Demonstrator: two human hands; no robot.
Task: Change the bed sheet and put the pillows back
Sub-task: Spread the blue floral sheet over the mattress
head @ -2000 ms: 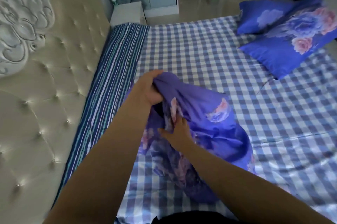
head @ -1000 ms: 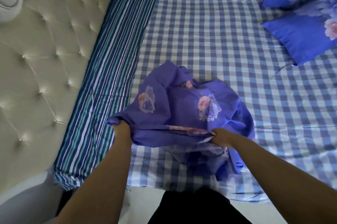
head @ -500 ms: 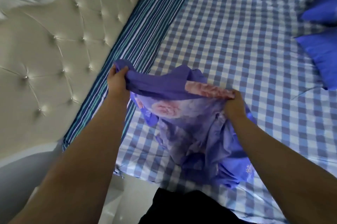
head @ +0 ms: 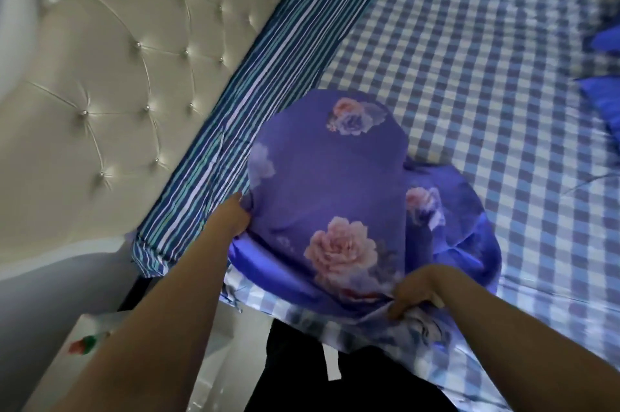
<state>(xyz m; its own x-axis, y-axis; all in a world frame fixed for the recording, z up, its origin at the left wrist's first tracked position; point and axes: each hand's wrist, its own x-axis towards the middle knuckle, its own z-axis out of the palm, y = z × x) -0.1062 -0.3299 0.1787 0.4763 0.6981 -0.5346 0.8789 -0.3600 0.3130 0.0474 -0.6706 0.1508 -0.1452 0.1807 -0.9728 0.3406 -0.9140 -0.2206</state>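
left hand (head: 235, 217) gripped cloth (head: 328, 196) edge | right hand (head: 414, 294) pinched near edge | cloth spread headboard-ward (head: 117, 76) from both hands

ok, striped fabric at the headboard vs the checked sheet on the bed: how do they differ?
Pattern: the blue-and-white striped fabric has long thin stripes with teal lines; the blue-and-white checked sheet has squares. Extent: the striped fabric is a narrow band along the cream tufted headboard; the checked sheet covers the wide area beside it. Load: the purple floral cloth lies mostly on the checked sheet, only edging the striped fabric. Both lie flat.
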